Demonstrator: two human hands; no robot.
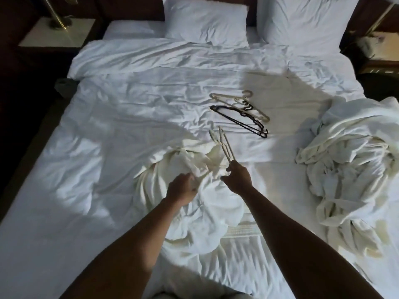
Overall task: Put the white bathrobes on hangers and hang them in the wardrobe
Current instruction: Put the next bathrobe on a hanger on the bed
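Note:
A crumpled white bathrobe [194,203] lies on the bed [86,169] in front of me. My left hand [182,187] grips a fold of it near its upper edge. My right hand [238,176] holds a cream hanger [222,145] by one end, its length pointing away from me over the robe. A second heap of white bathrobes [349,169] lies at the right of the bed. Loose hangers lie further back on the bed: a cream one [244,104] and black ones [241,120]. The wardrobe is not in view.
Two white pillows [207,20] stand against the dark headboard. A nightstand with a brass lamp base [58,18] is at the back left, and another nightstand [380,50] at the back right. Dark floor runs along the bed's left side.

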